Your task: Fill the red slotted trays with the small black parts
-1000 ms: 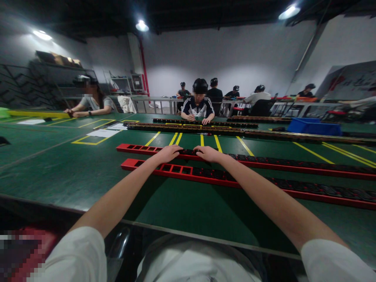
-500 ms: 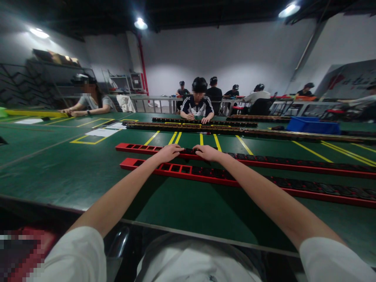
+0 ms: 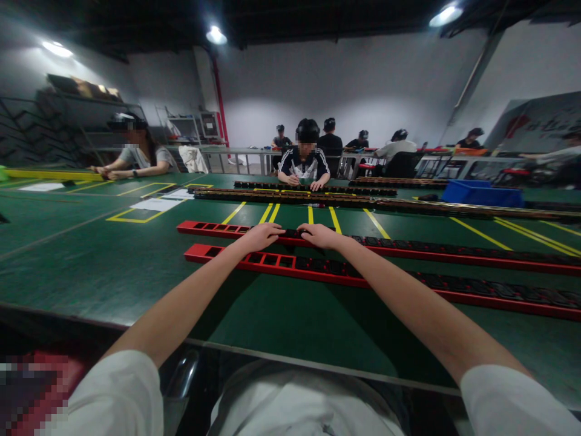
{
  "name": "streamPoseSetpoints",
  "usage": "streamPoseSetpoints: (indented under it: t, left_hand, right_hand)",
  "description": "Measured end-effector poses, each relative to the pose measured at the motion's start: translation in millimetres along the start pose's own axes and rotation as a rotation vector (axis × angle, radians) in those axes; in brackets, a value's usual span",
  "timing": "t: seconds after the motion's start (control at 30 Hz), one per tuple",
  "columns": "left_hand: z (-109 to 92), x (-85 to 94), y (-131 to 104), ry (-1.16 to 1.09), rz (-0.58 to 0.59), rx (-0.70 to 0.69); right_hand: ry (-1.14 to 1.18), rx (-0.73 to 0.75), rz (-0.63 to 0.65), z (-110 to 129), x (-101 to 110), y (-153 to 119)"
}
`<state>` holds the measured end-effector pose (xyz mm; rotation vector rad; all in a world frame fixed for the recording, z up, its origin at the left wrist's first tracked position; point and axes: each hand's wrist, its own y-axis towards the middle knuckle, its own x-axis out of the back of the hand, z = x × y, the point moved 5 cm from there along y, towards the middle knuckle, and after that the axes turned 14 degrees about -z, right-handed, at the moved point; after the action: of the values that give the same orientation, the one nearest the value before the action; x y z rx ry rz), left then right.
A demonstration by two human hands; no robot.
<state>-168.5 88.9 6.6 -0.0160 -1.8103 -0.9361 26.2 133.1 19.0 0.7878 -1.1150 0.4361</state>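
Two long red trays run side by side across the green table, each with a row of square slots. In the farther red tray (image 3: 190,227), a small black part (image 3: 291,233) sits between my hands. My left hand (image 3: 262,237) has its fingertips closed at the left end of that part. At its right end, my right hand (image 3: 321,236) has its fingers bent down onto it. Closer to me lies the nearer red tray (image 3: 272,260), with bare slots at the left and black parts (image 3: 445,283) filling it to the right. Neither hand touches this one.
Long dark strips (image 3: 290,195) lie across the table beyond the trays, and a blue bin (image 3: 481,194) stands at the right. White papers (image 3: 155,204) and yellow tape lines mark the left side. A co-worker (image 3: 304,160) sits opposite, another (image 3: 140,151) at the left.
The view has shifted very slightly. Both hands stay in the same place on the black part in the farther tray.
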Motion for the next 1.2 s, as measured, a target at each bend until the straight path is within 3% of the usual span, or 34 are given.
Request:
streamPoseSetpoints:
  t: [0.53,0.8,0.97,1.13,1.2]
  left_hand:
    - [3.8,-5.1,-0.1,-0.019,0.013,-0.014]
    - [3.6,-5.6,0.0,-0.008,0.016,-0.025]
    - [-2.6,-4.3,1.9,0.042,0.059,-0.005]
    - [-16.5,-7.8,-0.4,0.203,0.081,0.138]
    - [-25.3,-10.7,-0.4,0.208,0.061,0.112]
  right_hand:
    - [0.006,-0.012,0.001,-3.6,-2.5,0.9]
    - [-0.13,0.063,0.033,9.7,4.5,1.4]
    - [-0.208,0.12,0.094,12.4,9.3,-8.6]
    - [-0.211,0.176,0.03,1.8,12.1,-30.7]
    - [-0.249,0.171,0.012,-2.4,11.1,-37.9]
